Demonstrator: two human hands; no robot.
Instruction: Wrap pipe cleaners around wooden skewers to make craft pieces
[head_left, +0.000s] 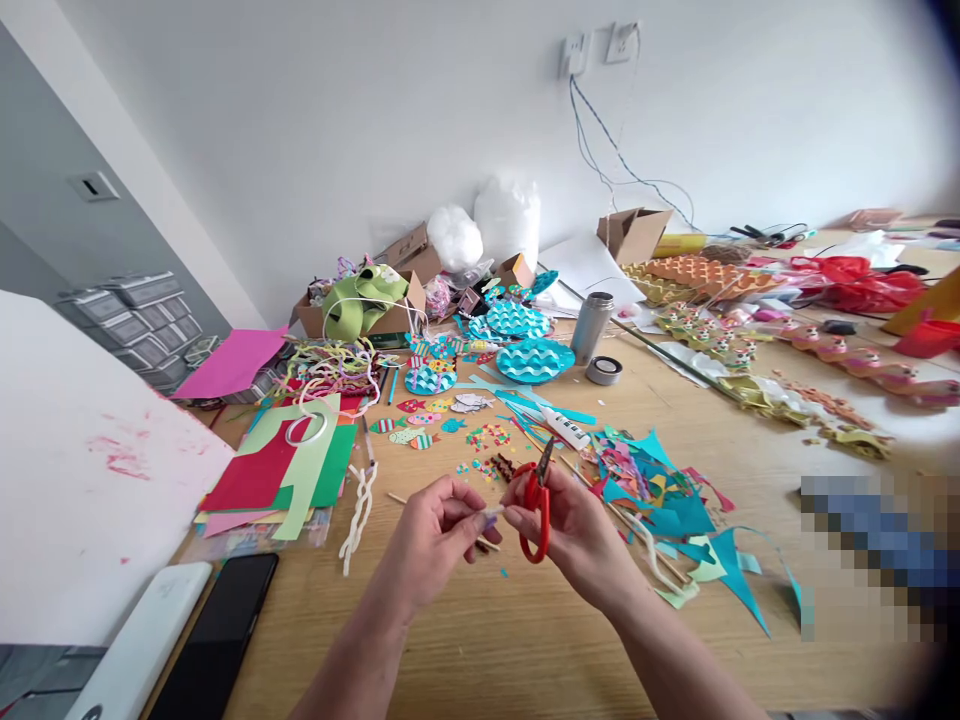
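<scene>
My right hand (566, 525) is closed round the red-handled scissors (535, 510), whose blades point up and away. Its thumb and fingertips also pinch one end of a small pale piece (495, 511). The other end of that piece is between the pinched fingers of my left hand (444, 525), with a bit of purple beside it. Both hands are close together above the wooden table. Behind them lie a dark brown fuzzy strip (504, 466) and small confetti bits (487, 437).
Blue paper scraps (679, 515) lie to the right, near a white glue tube (565, 428). A metal flask (592, 328) stands farther back. Coloured paper sheets (330, 470) and a black phone (217, 640) are at the left. Paper fish (425, 421) lie behind my hands.
</scene>
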